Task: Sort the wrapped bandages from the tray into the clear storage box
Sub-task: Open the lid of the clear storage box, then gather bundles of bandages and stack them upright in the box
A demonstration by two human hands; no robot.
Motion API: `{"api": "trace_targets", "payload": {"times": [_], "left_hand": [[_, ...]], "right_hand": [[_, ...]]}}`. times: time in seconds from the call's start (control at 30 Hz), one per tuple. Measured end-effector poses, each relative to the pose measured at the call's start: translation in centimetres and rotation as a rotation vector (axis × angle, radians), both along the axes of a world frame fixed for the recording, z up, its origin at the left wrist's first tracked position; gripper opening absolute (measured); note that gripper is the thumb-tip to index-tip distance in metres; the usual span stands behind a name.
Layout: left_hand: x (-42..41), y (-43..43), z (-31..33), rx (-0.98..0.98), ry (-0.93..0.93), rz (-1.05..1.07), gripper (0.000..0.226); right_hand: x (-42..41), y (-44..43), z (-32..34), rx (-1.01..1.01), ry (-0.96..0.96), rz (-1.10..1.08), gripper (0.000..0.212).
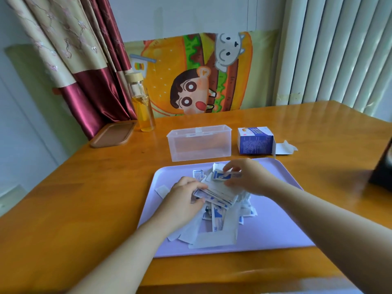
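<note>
gathering step on the lilac plastic tray (275,219): the left hand (184,198) has its fingers curled round a squared stack of white-and-blue wrapped bandages (216,196) above the loose pile (218,221), while the right hand (250,177) pinches a single wrapped bandage (220,176) between thumb and fingers just beside the stack. the single piece is best laid flat and edge-aligned on the stack, with a firm left grip so none fan out, before transfer to the clear plastic storage box (199,145), which stands on the wooden tabletop (84,198) just behind the tray.
</note>
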State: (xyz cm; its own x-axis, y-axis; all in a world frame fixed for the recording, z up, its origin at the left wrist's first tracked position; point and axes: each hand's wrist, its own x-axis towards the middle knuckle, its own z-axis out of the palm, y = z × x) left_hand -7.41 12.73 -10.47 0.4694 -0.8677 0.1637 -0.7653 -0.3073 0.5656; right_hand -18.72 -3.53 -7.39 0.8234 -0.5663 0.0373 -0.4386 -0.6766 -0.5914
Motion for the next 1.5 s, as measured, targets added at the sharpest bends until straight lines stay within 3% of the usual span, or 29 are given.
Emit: {"api": "trace_targets", "payload": {"times": [0.2, 0.3, 0.4, 0.47, 0.57, 0.7, 0.87, 0.97, 1.13, 1.23, 1.5], "left_hand": [[-0.4, -0.2, 0.8, -0.031, -0.014, 0.013, 0.033], [-0.9, -0.4, 1.6, -0.130, -0.001, 0.050, 0.031], [-1.4, -0.7, 2.3, -0.227, 0.032, 0.087, 0.027], [-2.1, -0.9, 2.6, -0.260, 0.082, 0.104, 0.029], [-3.2, -1.3, 2.7, -0.297, 0.300, 0.081, 0.030], [-4.6, -2.1, 2.5, -0.291, 0.809, 0.086, 0.019], [-5.1, -2.4, 2.1, -0.429, 1.086, 0.240, 0.020], [-4.6, -2.0, 1.9, -0.462, 1.104, 0.259, 0.021], [-3.8, -1.4, 1.8, -0.513, 1.092, 0.286, 0.019], [-4.0, -1.3, 2.0, -0.550, 1.099, 0.275, 0.020], [-5.5, -2.0, 2.4, -0.530, 1.302, 0.214, 0.024]], "right_hand": [[-1.4, -1.5, 0.2, 0.070, -0.201, -0.170, 0.039], [-1.9, -2.1, 0.3, 0.163, -0.360, -0.258, 0.030], [-2.2, -2.2, 0.7, 0.361, -0.481, -0.310, 0.011], [-2.3, -1.6, 1.0, 0.623, -0.563, -0.304, 0.007], [-2.4, 0.2, 0.9, 1.028, -0.607, -0.205, 0.008], [-1.8, 3.0, -0.1, 1.209, -0.587, -0.113, 0.010], [-1.4, 4.4, -0.7, 1.192, -0.557, -0.118, 0.016], [-1.5, 4.7, -0.5, 1.133, -0.545, -0.101, 0.014], [-2.0, 4.7, -0.5, 0.845, -0.550, -0.182, 0.019], [-2.4, 5.1, -0.1, 0.690, -0.585, -0.063, 0.018], [-1.6, 6.3, -0.7, 0.645, -0.586, -0.132, 0.013]]}}
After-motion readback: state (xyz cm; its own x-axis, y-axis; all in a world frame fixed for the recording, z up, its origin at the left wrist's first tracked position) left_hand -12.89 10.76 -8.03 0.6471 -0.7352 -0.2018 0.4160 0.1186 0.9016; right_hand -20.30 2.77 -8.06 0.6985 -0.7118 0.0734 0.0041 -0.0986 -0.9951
